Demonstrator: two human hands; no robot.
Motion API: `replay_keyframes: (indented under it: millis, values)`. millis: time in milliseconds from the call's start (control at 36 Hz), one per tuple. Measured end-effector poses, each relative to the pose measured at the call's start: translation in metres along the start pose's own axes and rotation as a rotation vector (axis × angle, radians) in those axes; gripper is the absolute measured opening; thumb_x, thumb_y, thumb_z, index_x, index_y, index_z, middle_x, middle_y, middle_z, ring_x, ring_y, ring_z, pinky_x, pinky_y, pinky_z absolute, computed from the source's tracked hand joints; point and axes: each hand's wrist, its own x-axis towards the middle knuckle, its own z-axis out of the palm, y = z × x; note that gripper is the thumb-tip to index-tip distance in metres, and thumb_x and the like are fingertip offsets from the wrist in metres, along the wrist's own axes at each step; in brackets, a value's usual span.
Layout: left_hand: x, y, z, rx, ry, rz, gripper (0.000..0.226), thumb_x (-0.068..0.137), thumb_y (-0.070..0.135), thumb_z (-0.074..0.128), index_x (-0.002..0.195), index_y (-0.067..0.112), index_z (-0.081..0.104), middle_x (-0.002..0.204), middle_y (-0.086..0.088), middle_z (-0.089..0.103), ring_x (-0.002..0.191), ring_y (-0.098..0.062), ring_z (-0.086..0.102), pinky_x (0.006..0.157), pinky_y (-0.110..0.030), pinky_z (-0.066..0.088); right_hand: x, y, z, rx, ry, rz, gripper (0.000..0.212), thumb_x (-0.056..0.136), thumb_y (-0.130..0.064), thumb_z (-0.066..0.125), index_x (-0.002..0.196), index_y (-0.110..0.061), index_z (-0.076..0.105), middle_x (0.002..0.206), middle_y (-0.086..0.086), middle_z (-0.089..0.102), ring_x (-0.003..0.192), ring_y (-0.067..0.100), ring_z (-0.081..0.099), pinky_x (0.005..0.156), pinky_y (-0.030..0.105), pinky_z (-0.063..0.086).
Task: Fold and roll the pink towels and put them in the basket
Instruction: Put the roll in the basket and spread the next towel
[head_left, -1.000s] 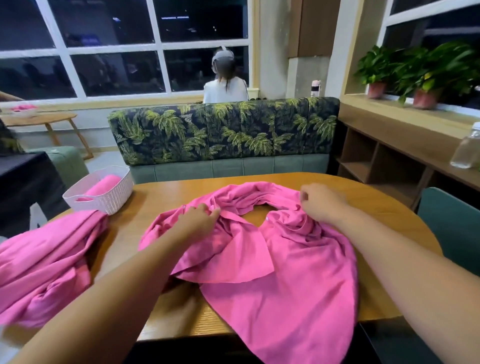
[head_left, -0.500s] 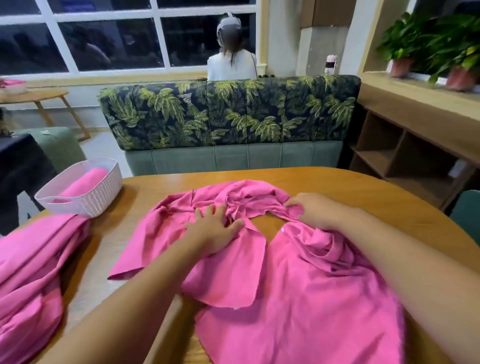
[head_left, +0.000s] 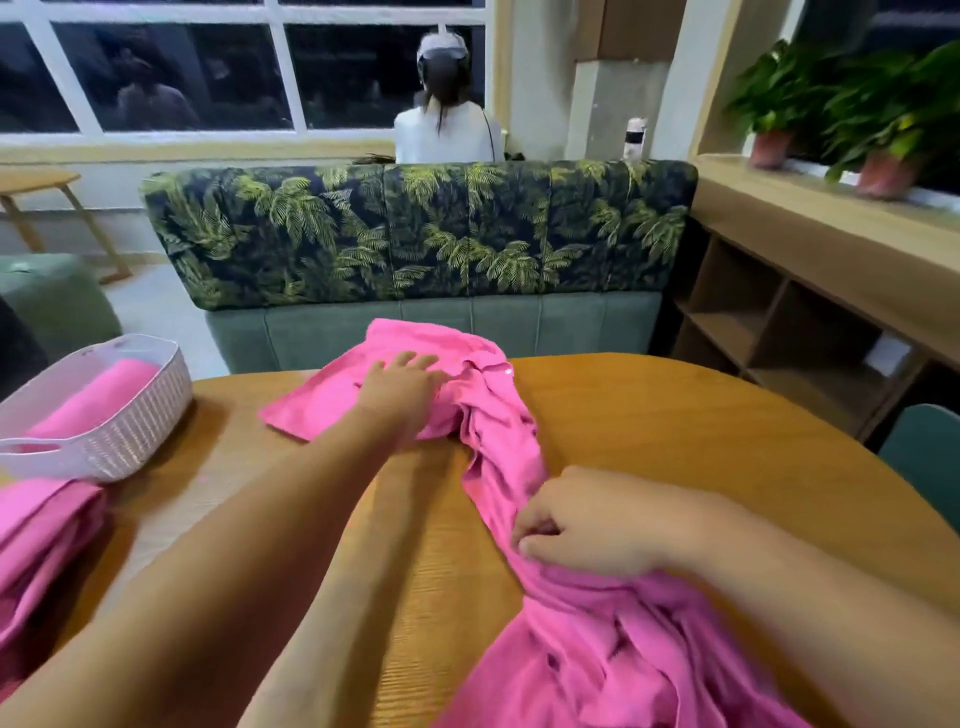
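Observation:
A crumpled pink towel (head_left: 582, 639) stretches across the round wooden table (head_left: 675, 441) from its far edge to the near right. My left hand (head_left: 400, 387) lies flat with straight fingers on the towel's far end. My right hand (head_left: 587, 525) has curled fingers bunched on the towel's middle and pinches the cloth. A white woven basket (head_left: 130, 421) stands at the table's left with a rolled pink towel (head_left: 88, 402) inside. Another loose pink towel (head_left: 36, 551) lies heaped at the left edge.
A sofa with a palm-leaf back (head_left: 421, 234) stands just beyond the table, and a person (head_left: 447, 130) sits behind it facing the window. A wooden shelf unit (head_left: 810, 322) with potted plants (head_left: 883, 119) runs along the right. A teal chair (head_left: 924, 462) is at the right edge.
The towel has been pulled out lengthwise. My left hand slid to the far end of the table; my right hand drew back toward me along the cloth. The camera has tilted.

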Motion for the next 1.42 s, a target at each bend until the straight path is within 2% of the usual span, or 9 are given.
replay_keyframes:
  millis: [139, 278, 389, 500, 722, 917, 1083, 1222, 1417]
  values:
    - [-0.021, 0.006, 0.020, -0.516, 0.183, -0.296, 0.029, 0.089, 0.025, 0.060, 0.117, 0.019, 0.065, 0.120, -0.010, 0.067, 0.108, -0.036, 0.063, 0.089, -0.045, 0.050, 0.022, -0.004, -0.014, 0.377, -0.025, -0.043, 0.020, 0.102, -0.025, 0.060, 0.110, -0.019, 0.077, 0.095, -0.001, 0.080, 0.079, 0.014, 0.075, 0.083, 0.028, 0.059]
    - [-0.033, 0.027, 0.036, -0.812, 0.138, -0.417, 0.048, 0.094, 0.053, 0.035, 0.091, 0.015, 0.065, 0.101, -0.013, 0.070, 0.099, -0.037, 0.064, 0.091, -0.045, 0.051, 0.073, 0.045, -0.016, 0.569, 0.497, 0.293, 0.021, 0.094, -0.035, 0.066, 0.083, -0.020, 0.073, 0.073, -0.004, 0.075, 0.062, 0.019, 0.071, 0.072, 0.042, 0.061]
    - [-0.028, 0.048, 0.045, -0.762, 0.093, -0.458, 0.061, 0.099, 0.061, 0.034, 0.133, 0.015, 0.056, 0.140, -0.014, 0.057, 0.132, -0.037, 0.049, 0.114, -0.054, 0.035, 0.115, 0.072, 0.004, 0.671, 0.451, 0.537, 0.044, 0.090, -0.057, 0.067, 0.088, -0.014, 0.074, 0.070, 0.003, 0.073, 0.063, 0.025, 0.067, 0.068, 0.041, 0.059]
    - [-0.021, 0.056, 0.068, -0.556, 0.001, -0.397, 0.080, 0.094, 0.067, 0.013, 0.162, 0.025, 0.019, 0.170, -0.008, 0.020, 0.155, -0.041, 0.018, 0.125, -0.059, 0.012, 0.135, 0.082, 0.018, 0.660, 0.477, 0.533, 0.022, 0.091, -0.032, 0.069, 0.080, -0.015, 0.079, 0.069, 0.004, 0.074, 0.053, 0.022, 0.061, 0.060, 0.044, 0.058]
    - [-0.011, 0.034, 0.067, -0.498, -0.122, -0.104, 0.063, 0.109, 0.052, 0.024, 0.165, 0.035, 0.002, 0.174, 0.005, -0.004, 0.158, -0.031, -0.012, 0.127, -0.048, -0.006, 0.154, 0.094, 0.017, 0.907, 0.517, 0.594, 0.052, 0.087, -0.063, 0.068, 0.070, -0.015, 0.061, 0.064, 0.005, 0.066, 0.056, 0.029, 0.064, 0.051, 0.038, 0.056]
    - [0.004, -0.003, 0.065, -0.537, -0.078, 0.075, 0.062, 0.105, 0.048, 0.042, 0.162, 0.035, 0.024, 0.171, 0.010, 0.018, 0.158, -0.020, 0.009, 0.128, -0.047, 0.011, 0.163, 0.108, 0.026, 0.710, 0.645, 0.614, 0.038, 0.080, -0.026, 0.067, 0.056, -0.017, 0.039, 0.051, -0.001, 0.038, 0.056, 0.024, 0.038, 0.054, 0.037, 0.032]
    - [-0.019, 0.016, 0.065, -0.735, 0.493, -0.362, 0.022, 0.097, 0.030, 0.053, 0.115, 0.018, 0.059, 0.112, -0.003, 0.063, 0.103, -0.026, 0.058, 0.089, -0.040, 0.046, 0.149, 0.127, 0.018, 0.536, 0.728, 0.652, 0.042, 0.097, -0.031, 0.053, 0.060, -0.011, 0.045, 0.060, 0.007, 0.054, 0.060, 0.028, 0.043, 0.052, 0.038, 0.033]
    - [-0.027, 0.037, 0.050, -0.838, 0.227, -0.515, 0.047, 0.097, 0.061, 0.048, 0.076, 0.021, 0.061, 0.075, 0.006, 0.067, 0.076, -0.019, 0.064, 0.061, -0.034, 0.040, 0.143, 0.139, 0.010, 0.654, 0.724, 0.658, 0.042, 0.099, -0.035, 0.055, 0.064, -0.011, 0.056, 0.059, 0.003, 0.061, 0.060, 0.029, 0.062, 0.055, 0.041, 0.053]
    - [-0.021, 0.042, 0.043, -0.866, 0.170, -0.591, 0.032, 0.098, 0.034, 0.050, 0.075, 0.014, 0.060, 0.072, -0.003, 0.067, 0.072, -0.025, 0.064, 0.063, -0.036, 0.047, 0.151, 0.125, 0.021, 1.072, 0.665, 0.632, 0.015, 0.090, -0.012, 0.058, 0.084, -0.001, 0.065, 0.070, 0.007, 0.060, 0.065, 0.022, 0.054, 0.060, 0.036, 0.042]
